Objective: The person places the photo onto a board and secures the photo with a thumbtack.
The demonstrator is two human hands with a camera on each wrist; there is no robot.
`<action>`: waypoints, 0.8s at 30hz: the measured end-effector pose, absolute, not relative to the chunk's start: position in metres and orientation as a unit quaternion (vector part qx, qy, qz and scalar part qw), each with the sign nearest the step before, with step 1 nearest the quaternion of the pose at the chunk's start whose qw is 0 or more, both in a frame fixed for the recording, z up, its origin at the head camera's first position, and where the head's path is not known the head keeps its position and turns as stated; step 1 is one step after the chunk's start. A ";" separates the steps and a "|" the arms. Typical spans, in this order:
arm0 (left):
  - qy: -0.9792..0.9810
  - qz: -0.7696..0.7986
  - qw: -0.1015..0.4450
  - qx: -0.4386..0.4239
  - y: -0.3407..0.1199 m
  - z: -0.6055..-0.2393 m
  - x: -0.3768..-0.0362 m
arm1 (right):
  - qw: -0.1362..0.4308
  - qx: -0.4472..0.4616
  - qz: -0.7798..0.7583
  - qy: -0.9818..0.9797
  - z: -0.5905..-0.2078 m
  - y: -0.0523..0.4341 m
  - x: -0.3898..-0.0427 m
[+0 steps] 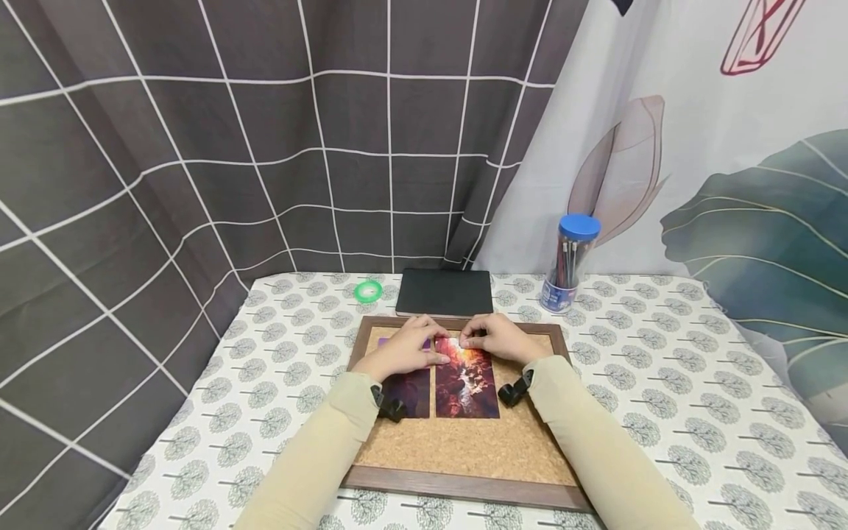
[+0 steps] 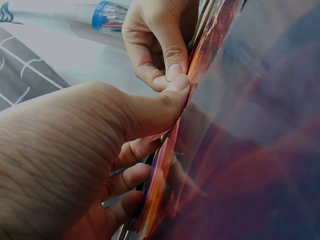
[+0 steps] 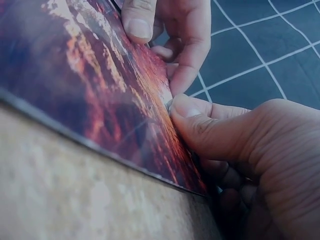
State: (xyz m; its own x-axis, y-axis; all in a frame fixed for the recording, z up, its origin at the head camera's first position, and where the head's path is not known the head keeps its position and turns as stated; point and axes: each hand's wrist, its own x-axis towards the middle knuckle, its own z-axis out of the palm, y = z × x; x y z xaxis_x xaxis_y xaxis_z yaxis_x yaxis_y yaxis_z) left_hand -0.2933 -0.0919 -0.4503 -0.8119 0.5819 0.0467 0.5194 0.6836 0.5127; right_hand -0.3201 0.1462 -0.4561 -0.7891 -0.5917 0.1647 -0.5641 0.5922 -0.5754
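Observation:
A glossy red-and-orange picture card (image 1: 467, 390) lies on a wood-framed corkboard (image 1: 457, 449), beside a dark purple card (image 1: 412, 390) on its left. Across the tops of both cards rests my left hand (image 1: 405, 350), its thumb pressing on the red card and its forefinger reaching to the upper edge. At that same edge my right hand (image 1: 500, 336) pinches a small silvery pin (image 3: 169, 104) between thumb and forefinger, mostly hidden by the fingertips. In the left wrist view the two thumbs almost meet over the red card.
Behind the board lies a black notebook (image 1: 444, 291). A green tape roll (image 1: 368, 291) is on the tree-patterned tablecloth (image 1: 291, 346) at the back left. At the back right stands a clear tub of pencils (image 1: 568, 265) with a blue lid. Curtains hang behind the table.

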 end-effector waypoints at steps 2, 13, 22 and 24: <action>0.915 0.260 0.059 0.301 -0.092 -0.450 -0.293 | 0.023 -0.323 -0.315 0.892 -0.456 0.146 -0.320; 0.917 0.256 0.058 0.300 -0.092 -0.450 -0.293 | 0.028 -0.314 -0.320 0.893 -0.457 0.146 -0.320; 0.916 0.259 0.057 0.302 -0.092 -0.450 -0.293 | 0.022 -0.317 -0.320 0.892 -0.457 0.146 -0.320; 0.915 0.259 0.058 0.302 -0.092 -0.450 -0.293 | 0.021 -0.317 -0.321 0.892 -0.457 0.146 -0.320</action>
